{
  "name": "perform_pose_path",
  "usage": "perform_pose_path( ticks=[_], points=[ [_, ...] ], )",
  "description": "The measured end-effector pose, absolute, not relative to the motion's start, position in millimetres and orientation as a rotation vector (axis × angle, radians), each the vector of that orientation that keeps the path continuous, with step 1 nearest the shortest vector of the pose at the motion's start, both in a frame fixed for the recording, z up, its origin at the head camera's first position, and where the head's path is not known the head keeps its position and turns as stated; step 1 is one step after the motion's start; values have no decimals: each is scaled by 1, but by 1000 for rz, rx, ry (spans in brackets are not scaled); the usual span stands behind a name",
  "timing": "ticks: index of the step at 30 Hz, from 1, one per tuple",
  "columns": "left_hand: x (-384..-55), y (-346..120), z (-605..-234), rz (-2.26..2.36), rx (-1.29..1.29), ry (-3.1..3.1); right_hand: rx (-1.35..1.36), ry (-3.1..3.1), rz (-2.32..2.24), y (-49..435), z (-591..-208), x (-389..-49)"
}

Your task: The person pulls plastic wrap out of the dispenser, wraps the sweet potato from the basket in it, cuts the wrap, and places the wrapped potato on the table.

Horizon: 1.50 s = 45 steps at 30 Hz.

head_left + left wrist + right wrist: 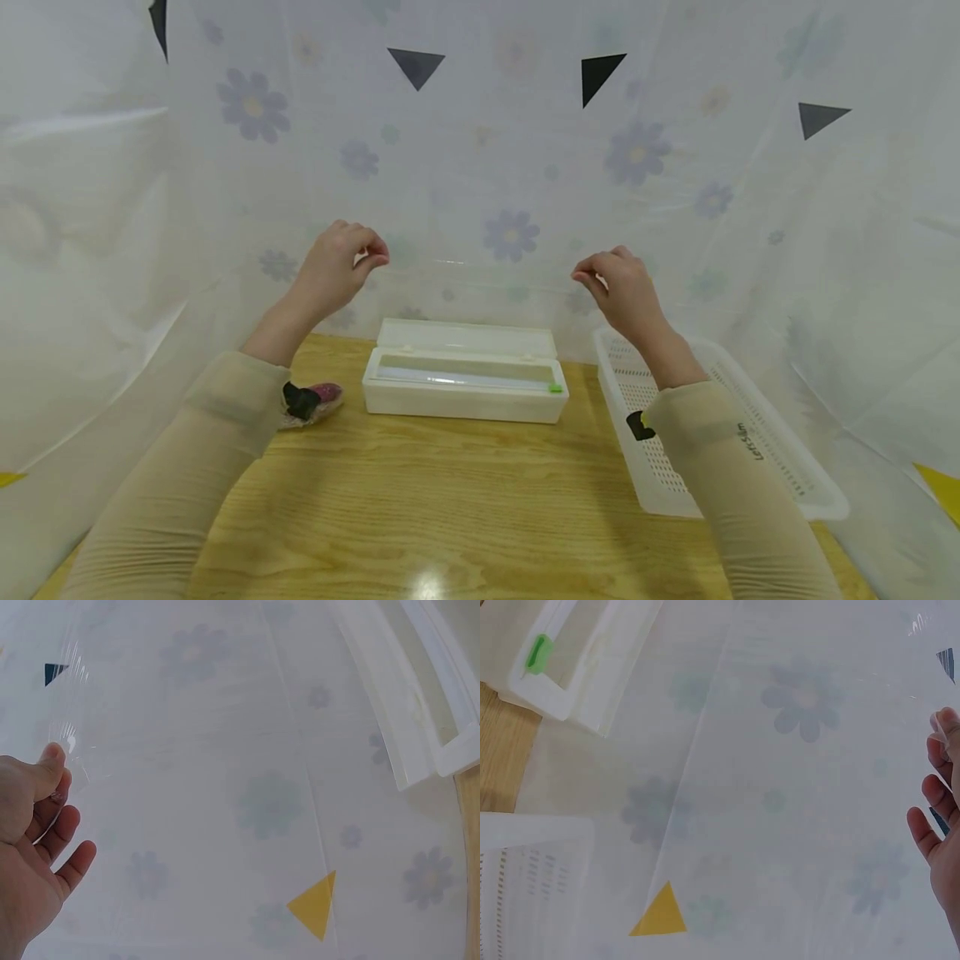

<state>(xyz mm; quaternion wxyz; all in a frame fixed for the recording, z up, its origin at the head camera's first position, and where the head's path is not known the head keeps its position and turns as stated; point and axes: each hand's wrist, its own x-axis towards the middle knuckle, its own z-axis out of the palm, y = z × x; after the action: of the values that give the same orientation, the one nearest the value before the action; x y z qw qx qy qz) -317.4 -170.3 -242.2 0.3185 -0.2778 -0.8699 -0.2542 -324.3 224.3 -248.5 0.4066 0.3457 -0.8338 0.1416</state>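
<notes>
Both hands are raised in front of the curtain with a thin, clear sheet of cling film [73,739] stretched between them. My left hand [333,265] pinches one corner between thumb and index finger, its other fingers loosely bent in the left wrist view. Opposite it, my right hand [624,290] pinches another corner the same way. Below and between them stands a white cling film dispenser [465,406], its lid [465,336] tipped back. A green slide cutter [555,388] sits at the right end of its clear strip.
A white perforated basket [780,417] stands on the right of the wooden table [450,500], partly behind the right forearm. Beside the left sleeve lies a purplish item in clear wrapping [327,395]. A flowered, translucent curtain [480,167] closes off the back and sides.
</notes>
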Motion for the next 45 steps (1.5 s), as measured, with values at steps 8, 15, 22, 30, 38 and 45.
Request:
perform_pose_path(
  ticks=[8,15,22,30,38,45],
  points=[
    [-316,-171,-240,-655,-728,-2268,881,-2086,348,223,-244,-323],
    [-314,-169,-236,-638,-739,-2240,890,-2057,356,224,-240,-323],
    [-314,-167,-232,-619,-751,-2205,878,-2047,367,224,-237,-321],
    [-312,-166,-227,-601,-753,-2185,878,-2015,361,225,-234,-321],
    [-308,-166,-222,-605,-749,-2166,883,-1981,358,224,-231,-320],
    [-308,-165,-221,-610,-771,-2126,883,-1984,357,226,-229,-321]
  ],
)
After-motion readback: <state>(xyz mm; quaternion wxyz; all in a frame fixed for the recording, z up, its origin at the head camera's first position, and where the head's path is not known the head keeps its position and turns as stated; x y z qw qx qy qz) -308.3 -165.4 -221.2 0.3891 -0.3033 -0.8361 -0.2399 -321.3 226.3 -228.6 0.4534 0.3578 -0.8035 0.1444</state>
